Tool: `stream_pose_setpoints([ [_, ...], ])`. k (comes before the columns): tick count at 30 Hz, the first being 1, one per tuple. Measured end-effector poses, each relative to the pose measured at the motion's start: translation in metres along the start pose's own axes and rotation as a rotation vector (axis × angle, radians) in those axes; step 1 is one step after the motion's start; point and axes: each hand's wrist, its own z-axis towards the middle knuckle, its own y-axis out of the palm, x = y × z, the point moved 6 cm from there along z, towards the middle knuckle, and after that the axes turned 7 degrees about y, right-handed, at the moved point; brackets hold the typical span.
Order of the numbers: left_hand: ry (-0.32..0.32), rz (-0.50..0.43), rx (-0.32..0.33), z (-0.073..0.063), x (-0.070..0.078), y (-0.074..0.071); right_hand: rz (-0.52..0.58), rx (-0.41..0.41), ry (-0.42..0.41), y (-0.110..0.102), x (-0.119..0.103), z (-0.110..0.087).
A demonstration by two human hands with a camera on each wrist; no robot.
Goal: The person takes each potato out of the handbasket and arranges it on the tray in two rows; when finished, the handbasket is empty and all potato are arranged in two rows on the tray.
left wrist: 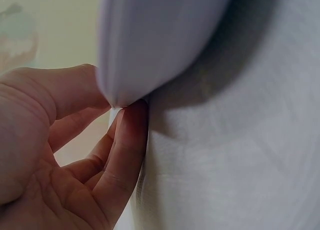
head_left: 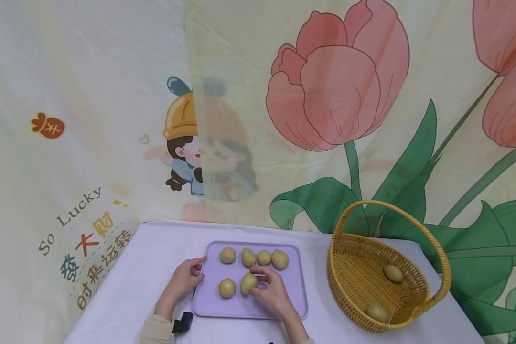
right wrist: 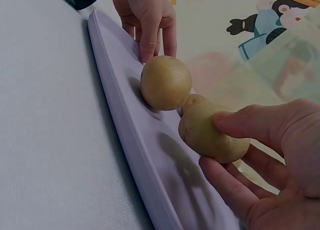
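Observation:
A lilac tray (head_left: pixel 249 313) lies on the white-covered table. My left hand (head_left: pixel 188 277) pinches its left edge; in the left wrist view the thumb rests on the rim (left wrist: pixel 165 35) and the fingers bend under it. Over the tray's middle, my right hand (head_left: pixel 272 289) holds a potato (head_left: pixel 249 284) between thumb and fingers. The right wrist view has this potato (right wrist: pixel 212 132) slightly above the tray, its shadow beneath. Another potato (head_left: pixel 227 288) sits just left of it. Several more potatoes (head_left: pixel 248 257) form a row along the tray's back.
To the right of the tray stands a wicker basket (head_left: pixel 339 286) with a tall arched handle. Two potatoes (head_left: pixel 393 273) lie inside it. A printed curtain (head_left: pixel 232 95) hangs behind the table. A black device (head_left: pixel 183 322) is at the left wrist.

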Motion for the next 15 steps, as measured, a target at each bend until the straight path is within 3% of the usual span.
stream_pose_setpoints([
  [6,-0.003,0.004,0.001,0.000,0.000,0.000,-0.001,0.003,-0.009,0.002,0.002,0.001],
  [15,0.005,0.003,0.003,0.000,0.002,0.000,0.031,-0.010,0.032,0.006,0.044,0.012],
])
